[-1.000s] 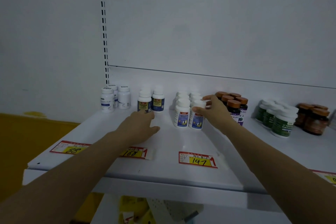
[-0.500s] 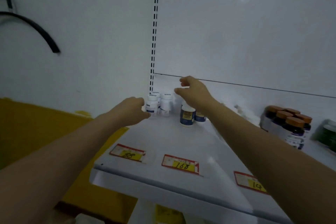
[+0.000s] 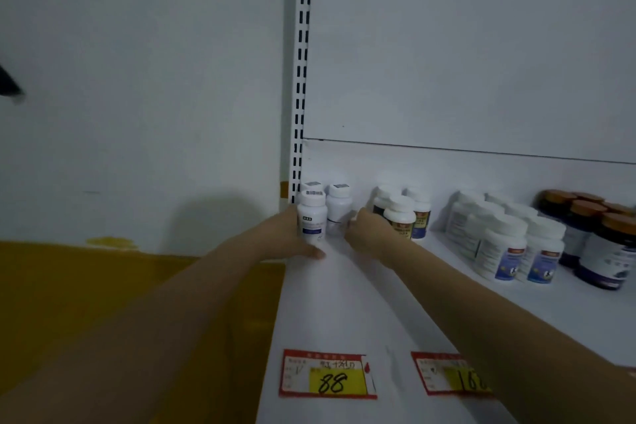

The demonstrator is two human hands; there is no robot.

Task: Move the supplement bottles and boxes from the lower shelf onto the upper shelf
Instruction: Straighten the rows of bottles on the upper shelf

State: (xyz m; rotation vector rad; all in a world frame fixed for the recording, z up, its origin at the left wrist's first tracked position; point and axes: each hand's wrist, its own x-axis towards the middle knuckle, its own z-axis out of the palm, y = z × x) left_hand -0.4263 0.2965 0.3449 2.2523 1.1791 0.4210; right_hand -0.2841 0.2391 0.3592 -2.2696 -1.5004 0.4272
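fingers of left hand (image 3: pixel 280 237) vanish behind front white bottle (image 3: pixel 311 218).

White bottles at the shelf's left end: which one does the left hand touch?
The front bottle, nearest the camera; the left hand lies against its side. The rear bottle stands behind it, the right bottle beside it.

A red-bordered price tag (image 3: pixel 327 374) lies at the left end of the white shelf (image 3: pixel 344 306), near its front edge; its yellow field bears a handwritten 88. Further right along that front edge a second price tag (image 3: pixel 442 373) shows 16, its remainder covered by an arm (image 3: pixel 516 337). The small print on both is illegible. At the shelf's back, the labels on the bottles (image 3: pixel 502 248) and the barcode stickers (image 3: pixel 314 193) on two caps are too blurred to read.
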